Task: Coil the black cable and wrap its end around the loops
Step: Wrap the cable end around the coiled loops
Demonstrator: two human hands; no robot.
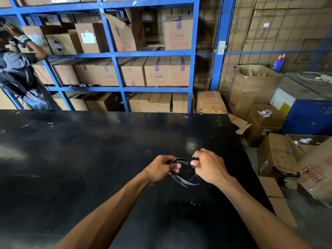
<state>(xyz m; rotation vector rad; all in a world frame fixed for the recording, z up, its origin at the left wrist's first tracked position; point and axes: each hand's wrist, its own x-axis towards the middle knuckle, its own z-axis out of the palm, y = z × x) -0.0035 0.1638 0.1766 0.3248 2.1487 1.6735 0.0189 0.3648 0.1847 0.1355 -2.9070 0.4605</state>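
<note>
The black cable (183,180) is gathered into a small round coil of several loops, held just above the black table (89,159). My left hand (160,168) grips the coil's left side, thumb over the loops. My right hand (209,167) pinches the coil's upper right part between thumb and fingers. The cable's end is hidden under my right fingers. The lower loops hang free between both hands.
The table's right edge runs close beside my right arm; cardboard boxes (280,155) lie on the floor beyond it. Blue shelving (115,54) full of cartons stands behind the table. Another person (18,69) stands at the far left.
</note>
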